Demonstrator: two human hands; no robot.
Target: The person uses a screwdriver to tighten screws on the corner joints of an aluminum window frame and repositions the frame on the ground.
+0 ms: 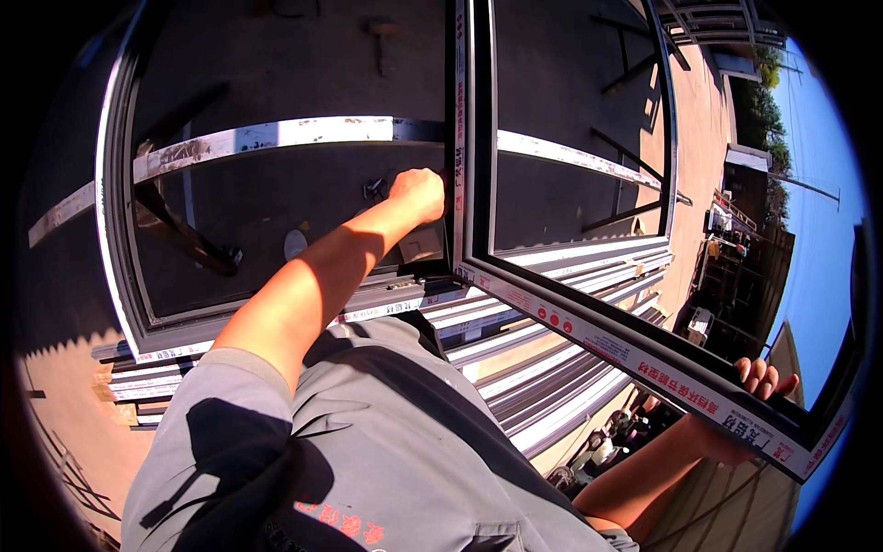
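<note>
A dark window frame [115,193] with white protective film lies in front of me. Its sash [598,345] is swung open toward the lower right. My right hand [727,440] grips the sash's near rail close to its outer corner, fingertips curled over the inner edge. Farther in, my left hand [419,195] is closed in a fist against the upright [463,129] between the two panels. Whatever its fingers hold is hidden from view. Below the left forearm, a metal fitting [402,284] shows on the near rail.
A white-topped support beam [294,134] passes beneath the frame. Several film-wrapped profiles [524,345] are stacked by my body. A cardboard box [421,245] and a hammer-shaped tool [379,44] are on the ground below. A vehicle [602,449] stands at the lower right.
</note>
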